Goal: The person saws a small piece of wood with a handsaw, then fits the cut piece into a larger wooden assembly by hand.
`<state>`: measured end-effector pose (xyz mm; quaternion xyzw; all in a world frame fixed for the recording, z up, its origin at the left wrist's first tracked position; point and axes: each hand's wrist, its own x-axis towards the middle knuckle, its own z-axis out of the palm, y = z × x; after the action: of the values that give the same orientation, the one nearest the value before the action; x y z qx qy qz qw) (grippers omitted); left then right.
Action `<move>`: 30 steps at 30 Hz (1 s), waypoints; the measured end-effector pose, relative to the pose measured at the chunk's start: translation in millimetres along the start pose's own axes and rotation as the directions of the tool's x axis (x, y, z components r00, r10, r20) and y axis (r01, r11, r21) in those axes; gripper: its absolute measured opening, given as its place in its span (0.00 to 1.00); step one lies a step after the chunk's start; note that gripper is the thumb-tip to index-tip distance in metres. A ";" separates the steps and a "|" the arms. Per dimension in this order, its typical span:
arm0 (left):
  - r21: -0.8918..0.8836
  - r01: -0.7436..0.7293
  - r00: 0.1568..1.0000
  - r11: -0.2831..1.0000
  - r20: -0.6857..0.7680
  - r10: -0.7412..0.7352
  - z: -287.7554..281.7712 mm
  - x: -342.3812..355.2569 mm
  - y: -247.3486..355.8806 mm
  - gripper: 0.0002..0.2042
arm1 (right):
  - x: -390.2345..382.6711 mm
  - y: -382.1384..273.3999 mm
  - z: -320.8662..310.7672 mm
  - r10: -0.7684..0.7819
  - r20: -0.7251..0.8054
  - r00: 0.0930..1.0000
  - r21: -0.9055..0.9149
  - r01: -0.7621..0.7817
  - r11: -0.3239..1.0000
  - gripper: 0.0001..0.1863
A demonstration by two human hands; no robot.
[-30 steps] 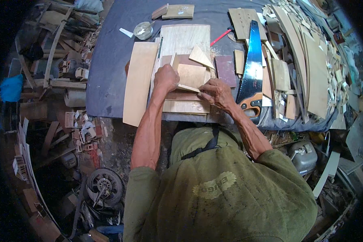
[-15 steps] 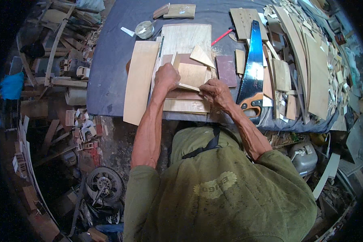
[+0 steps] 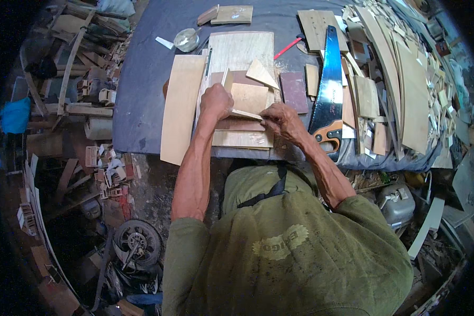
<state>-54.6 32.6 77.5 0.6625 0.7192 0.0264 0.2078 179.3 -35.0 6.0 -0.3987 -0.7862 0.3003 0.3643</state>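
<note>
A small open wooden assembly (image 3: 249, 98) of thin panels rests on stacked boards near the table's front edge. My left hand (image 3: 217, 101) is closed at its near left corner, by an upright side strip (image 3: 226, 80). With fingers pressed together, my right hand (image 3: 284, 121) pinches the right end of the thin front strip (image 3: 246, 115). A triangular wood piece (image 3: 261, 72) lies against the far right part of the assembly. Beneath are a reddish-brown board (image 3: 237, 125) and a pale board (image 3: 242, 47). My fingers hide the assembly's near corners.
A handsaw (image 3: 329, 84) lies right of my right hand, beside a brown sanding block (image 3: 293, 92). A long plywood panel (image 3: 181, 105) overhangs the front edge at left. Farther back are a small tub (image 3: 186, 40) and a red stick-like tool (image 3: 288, 47). Wood offcuts (image 3: 413, 100) crowd the right.
Both hands keep nearly the same place on the wooden assembly. My right hand's fingers have shifted slightly at the strip's end. The whole view has moved a little.
</note>
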 end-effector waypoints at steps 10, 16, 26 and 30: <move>0.002 0.072 0.997 0.997 0.020 -0.072 -6.0 -5.3 8.9 0.15 | 9.5 18.1 -40.0 0.537 -0.208 0.818 0.076 -0.534 0.842 0.15; -0.018 0.004 0.998 1.000 -0.057 -0.005 1.8 -4.3 0.6 0.17 | 47.3 52.6 -45.8 0.443 -0.385 0.809 -0.143 -0.527 0.838 0.24; 0.020 0.048 0.999 0.999 0.012 -0.048 -2.2 -4.0 6.0 0.15 | 90.5 30.9 -24.7 0.441 -0.141 0.886 -0.347 -0.462 0.816 0.21; 0.013 0.037 0.999 0.999 0.010 -0.038 -0.8 -2.4 5.8 0.15 | 83.1 28.2 -24.7 0.436 -0.196 0.878 -0.124 -0.463 0.878 0.18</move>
<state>-49.3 31.1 80.7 0.6503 0.7305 0.0145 0.2080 176.2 53.9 25.8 -0.6229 -0.6619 0.2766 0.3121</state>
